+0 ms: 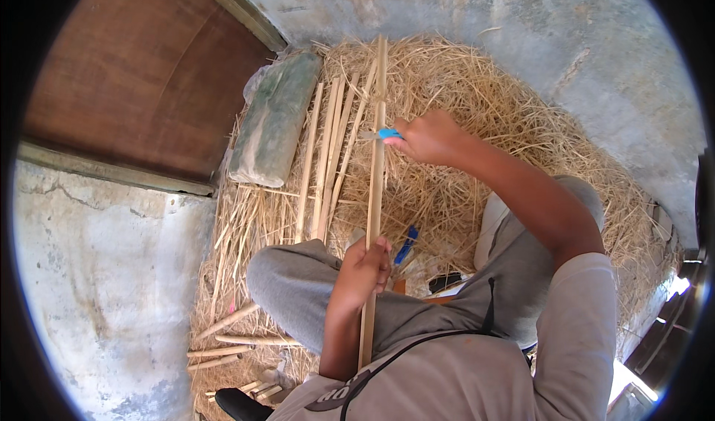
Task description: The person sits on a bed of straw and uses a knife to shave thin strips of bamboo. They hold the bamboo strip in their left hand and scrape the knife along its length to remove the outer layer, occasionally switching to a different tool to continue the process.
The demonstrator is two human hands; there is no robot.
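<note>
A long split bamboo strip (376, 190) runs from my lap up toward the far wall. My left hand (363, 268) is wrapped round its lower part, above my crossed legs. My right hand (428, 138) grips a utility knife with a light blue handle (389, 134). The knife's blade lies across the strip's upper part, a little below a node. Most of the handle is hidden in my right fingers. A dark blue tool (406, 244), perhaps another cutter, lies on the shavings to the right of my left hand.
Several bamboo strips (328, 153) lie side by side left of the held one, beside a grey-green slab (275, 119). Shavings (514, 131) are heaped against the concrete wall (521, 19). Shorter bamboo pieces (231, 339) lie at the lower left. A brown wooden panel (149, 71) stands at the far left.
</note>
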